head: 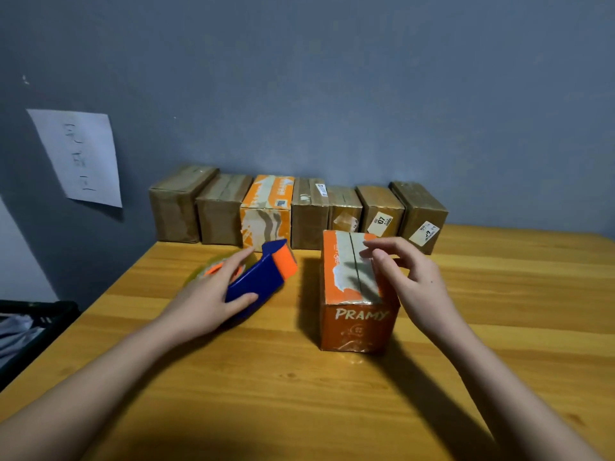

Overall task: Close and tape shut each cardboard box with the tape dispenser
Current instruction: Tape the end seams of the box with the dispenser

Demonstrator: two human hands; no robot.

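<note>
One orange box (pixel 357 291) stands near the middle of the tabletop (pixel 299 394), its flaps down with a dark seam along the top. The right hand (pixel 409 277) hovers at its right top edge, fingers (pixel 372 247) loosely curled and holding nothing. Left of the box lies one blue and orange tape dispenser (pixel 263 274), touching the tabletop; the left hand (pixel 213 297) grips it, fingers spread over the tape roll (pixel 199 274) and thumb on the blue body. The roll is mostly hidden and blurred. Seven boxes form a row (pixel 299 211) along the far wall: six brown, one orange. One sheet of paper (pixel 83 158) hangs on the wall at left; its writing is unreadable. A dark basket (pixel 30 324) is cut off at the left edge.
</note>
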